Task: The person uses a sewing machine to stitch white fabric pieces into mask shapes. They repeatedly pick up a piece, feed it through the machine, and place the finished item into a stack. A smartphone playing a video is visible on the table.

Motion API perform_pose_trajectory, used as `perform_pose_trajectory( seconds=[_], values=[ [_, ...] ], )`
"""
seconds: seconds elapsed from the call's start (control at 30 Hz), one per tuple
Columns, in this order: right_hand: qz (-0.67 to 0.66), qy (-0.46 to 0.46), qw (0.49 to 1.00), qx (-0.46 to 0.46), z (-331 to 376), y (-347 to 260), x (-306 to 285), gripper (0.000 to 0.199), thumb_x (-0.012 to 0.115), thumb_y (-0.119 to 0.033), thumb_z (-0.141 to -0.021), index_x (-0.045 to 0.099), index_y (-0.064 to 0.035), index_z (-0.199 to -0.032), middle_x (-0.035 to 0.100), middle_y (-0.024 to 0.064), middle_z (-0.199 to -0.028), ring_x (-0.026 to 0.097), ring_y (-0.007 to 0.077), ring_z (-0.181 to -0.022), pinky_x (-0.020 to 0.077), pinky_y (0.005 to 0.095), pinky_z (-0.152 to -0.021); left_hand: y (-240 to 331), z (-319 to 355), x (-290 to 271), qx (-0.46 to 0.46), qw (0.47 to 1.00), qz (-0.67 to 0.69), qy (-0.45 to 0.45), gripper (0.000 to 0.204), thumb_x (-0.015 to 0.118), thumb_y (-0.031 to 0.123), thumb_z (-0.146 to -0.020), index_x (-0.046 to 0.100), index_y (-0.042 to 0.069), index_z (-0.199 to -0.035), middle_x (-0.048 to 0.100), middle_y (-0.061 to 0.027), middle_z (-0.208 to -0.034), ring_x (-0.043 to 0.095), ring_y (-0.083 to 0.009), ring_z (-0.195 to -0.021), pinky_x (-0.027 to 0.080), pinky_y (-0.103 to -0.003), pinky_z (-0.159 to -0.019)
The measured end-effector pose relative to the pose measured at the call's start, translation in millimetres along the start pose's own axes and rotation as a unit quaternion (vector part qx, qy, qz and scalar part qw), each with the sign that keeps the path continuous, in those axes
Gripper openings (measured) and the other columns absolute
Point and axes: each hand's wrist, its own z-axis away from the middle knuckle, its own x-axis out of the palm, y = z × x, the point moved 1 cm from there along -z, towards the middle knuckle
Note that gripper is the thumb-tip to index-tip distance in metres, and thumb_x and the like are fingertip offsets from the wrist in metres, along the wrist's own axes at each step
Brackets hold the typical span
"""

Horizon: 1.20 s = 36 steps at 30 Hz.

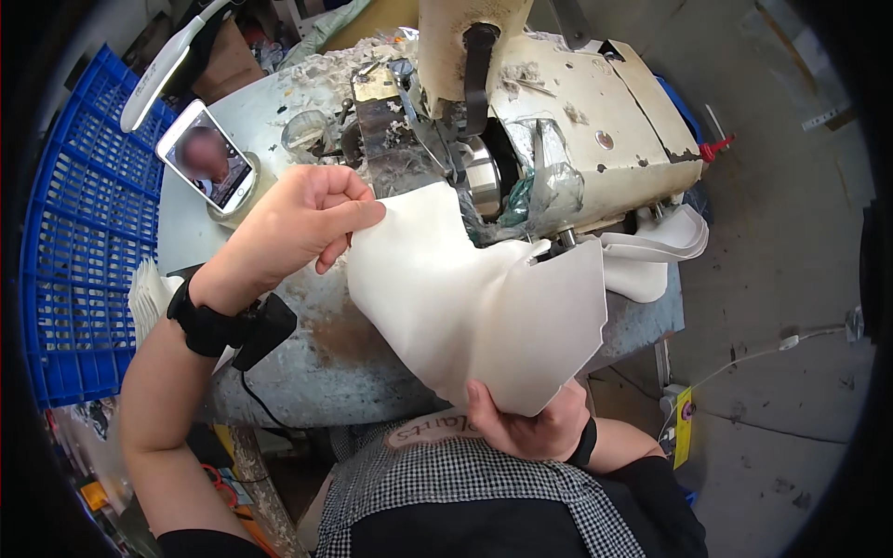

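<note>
A large, curved piece of white leather-like sheet (419, 288) spans both hands in front of a cream-coloured machine (595, 121). My left hand (302, 219) pinches its upper left corner between thumb and fingers. At the lower edge my right hand (535, 423) grips it, thumb on top and the fingers underneath, partly hidden. The sheet bends along a fold in the middle. Its notched far edge lies close to the machine's shiny metal drum (481, 177); whether they touch I cannot tell.
More white pieces (656, 246) hang at the machine's right, and a stack (149, 298) stands left of my forearm. A phone (209, 158) leans on a round holder below a lamp (167, 70). A blue plastic basket (88, 214) is at the far left. Fluffy scraps litter the worktable (344, 372).
</note>
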Motion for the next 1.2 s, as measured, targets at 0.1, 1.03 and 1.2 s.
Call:
perform_pose_trajectory(
  seconds=[0.1,1.03,1.2],
  values=[
    [-0.015,-0.009,1.0,0.017,-3,-1,0,0.014,0.077,-0.006,-0.071,0.065,-0.0013,-0.076,0.063,0.0096,-0.07,0.061,0.0216,-0.051,0.0479,0.0292,-0.046,1,-4,0,0.013,1.0,-0.025,-0.005,0.014,0.063,0.013,-0.088,0.058,0.001,-0.085,0.05,0.004,-0.053,0.041,-0.003,-0.039,0.031,-0.019,-0.038],
    [-0.008,0.218,0.975,0.041,10,26,-67,0.026,0.056,0.001,-0.087,0.044,0.0032,-0.109,0.059,0.0163,-0.105,0.059,0.0165,-0.092,0.0453,0.0282,-0.085,24,11,85,0.329,0.917,-0.22,-0.044,0.06,0.073,0.025,-0.078,0.05,-0.001,-0.127,0.058,-0.0221,-0.111,0.06,-0.0285,-0.099,0.049,-0.036,-0.083],
    [-0.308,0.301,0.875,0.221,23,30,-95,0.055,0.059,-0.021,-0.088,0.04,0.0038,-0.133,0.054,0.0146,-0.127,0.054,0.0226,-0.114,0.0415,0.0352,-0.099,59,40,146,0.535,0.814,-0.17,-0.149,0.083,0.075,0.038,-0.075,0.039,0.002,-0.141,0.032,-0.0305,-0.143,0.034,-0.0459,-0.131,0.031,-0.047,-0.107]
  ],
)
